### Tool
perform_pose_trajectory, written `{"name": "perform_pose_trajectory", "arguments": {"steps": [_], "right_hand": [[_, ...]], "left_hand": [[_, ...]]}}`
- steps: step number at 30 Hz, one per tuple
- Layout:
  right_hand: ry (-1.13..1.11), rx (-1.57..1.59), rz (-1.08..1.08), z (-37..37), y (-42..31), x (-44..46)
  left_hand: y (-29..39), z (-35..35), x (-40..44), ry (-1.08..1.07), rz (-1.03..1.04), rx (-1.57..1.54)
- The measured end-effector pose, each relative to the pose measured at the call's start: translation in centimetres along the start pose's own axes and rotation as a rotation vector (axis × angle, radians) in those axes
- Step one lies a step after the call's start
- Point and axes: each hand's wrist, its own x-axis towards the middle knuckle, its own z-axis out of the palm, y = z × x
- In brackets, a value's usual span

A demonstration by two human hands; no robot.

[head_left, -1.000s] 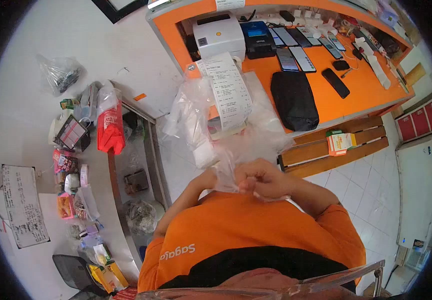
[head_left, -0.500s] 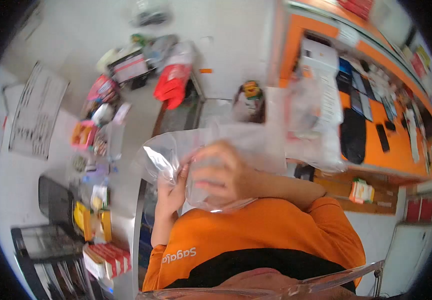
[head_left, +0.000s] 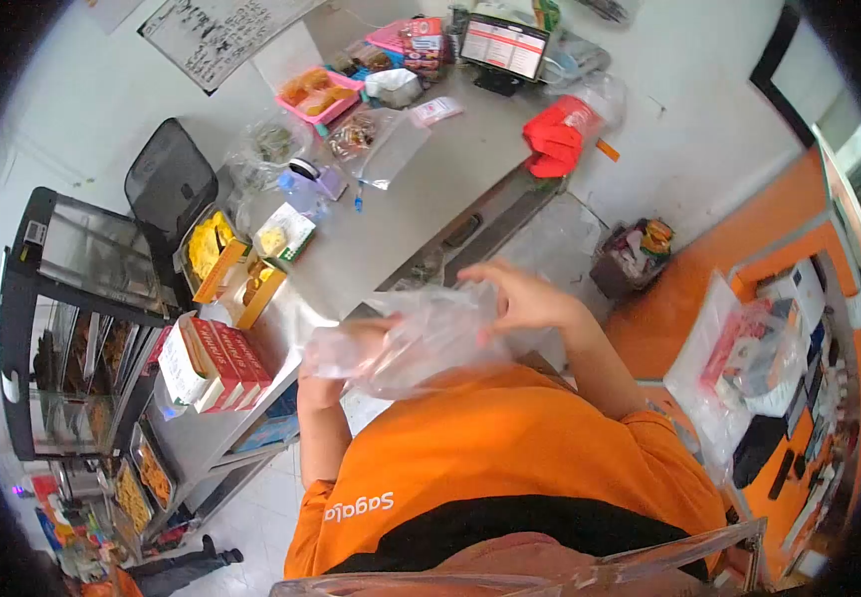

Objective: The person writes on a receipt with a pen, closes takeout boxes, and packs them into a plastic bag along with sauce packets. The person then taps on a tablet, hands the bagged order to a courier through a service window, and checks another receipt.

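A crumpled clear plastic bag [head_left: 430,343] is stretched between my hands in front of the orange shirt. My left hand [head_left: 361,343] grips its left end, and the plastic covers part of the fingers. At the other end, my right hand [head_left: 525,298] holds the bag's edge between thumb and curved fingers, with the index finger reaching over the top. Whatever may be inside the bag cannot be made out.
A metal counter [head_left: 401,224] carries boxes [head_left: 216,363], a pink tray [head_left: 319,95], plastic bags and a screen [head_left: 503,47]. A glass display cabinet [head_left: 92,328] stands left, a waste bin [head_left: 630,259] ahead, and an orange desk [head_left: 799,458] right. Another person's legs [head_left: 187,572] show lower left.
The view has turned left towards the counter and cabinet. The bag has gone from spread and flat to crumpled, and my right hand has moved from across its middle to its right end.
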Motion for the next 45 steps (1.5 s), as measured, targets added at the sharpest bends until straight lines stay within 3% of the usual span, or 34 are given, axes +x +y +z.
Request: {"name": "perform_pose_trajectory", "arguments": {"steps": [2, 4, 5, 8, 11, 12, 15, 17, 18, 22, 23, 26, 29, 32, 34, 35, 39, 42, 45], "right_hand": [[-0.292, 0.244, 0.060, 0.8, 1.9, 2.8], [-0.406, 0.517, 0.057, 2.4, 5.0, 5.5], [-0.419, 0.661, 0.037, 3.0, 5.8, 7.0], [-0.438, 0.322, -0.257, 2.5, 5.6, 11.3], [-0.349, 0.017, -0.552, -2.7, 3.8, 13.1], [-0.306, -0.030, -0.485, -5.0, 3.9, 13.4], [-0.307, 0.631, -0.188, -10.4, 6.2, 13.7], [-0.332, 0.342, -0.310, -11.6, 6.9, 14.4], [-0.346, 0.202, -0.367, -11.4, 7.2, 14.6], [-0.417, 0.237, -0.345, -11.7, 9.6, 16.6], [-0.381, 0.274, -0.282, -12.6, 10.0, 17.2], [0.006, 0.420, -0.019, -18.8, 10.2, 17.8], [0.321, 0.632, 0.050, -24.8, 13.2, 18.4], [0.058, 0.953, -0.159, -28.5, 17.0, 18.4], [0.176, 0.919, -0.214, -27.7, 16.5, 18.6], [0.235, 0.902, -0.238, -26.9, 16.2, 18.7], [0.159, 0.895, -0.162, -22.9, 13.6, 19.9], [0.203, 0.992, -0.115, -22.4, 12.8, 19.9], [0.182, 0.964, -0.065, -21.9, 13.7, 20.3]], "left_hand": [[0.4, -1.0, 1.7, -0.323, 0.406, -0.449], [-0.2, -1.2, 2.3, -0.464, 0.541, -0.619], [1.1, -0.4, 2.8, -0.464, 0.471, -0.523], [3.9, 1.3, 5.5, -0.496, 0.308, -0.379], [4.5, 1.9, 9.3, -0.451, 0.329, -0.273], [4.4, 1.2, 10.8, -0.459, 0.356, -0.199], [3.0, 1.4, 15.2, -0.380, 0.493, -0.237], [4.0, 2.9, 18.5, -0.384, 0.544, -0.276], [4.8, 4.1, 20.4, -0.506, 0.572, -0.261], [5.7, 6.6, 23.9, -0.527, 0.510, -0.284], [5.6, 6.8, 24.4, -0.489, 0.487, -0.280], [4.9, 6.3, 25.2, -0.243, 0.401, -0.269], [3.4, 4.7, 23.9, 0.367, 0.155, -0.301], [2.3, 3.4, 23.9, 0.834, -0.011, -0.331], [2.8, 3.5, 24.2, 0.849, -0.058, -0.276], [3.6, 3.7, 24.0, 0.710, -0.116, -0.199], [3.6, 2.6, 24.1, 0.749, -0.005, -0.031], [4.1, 0.5, 23.6, 0.946, -0.055, 0.062], [4.8, -1.1, 23.3, 0.933, 0.016, 0.069]]}}
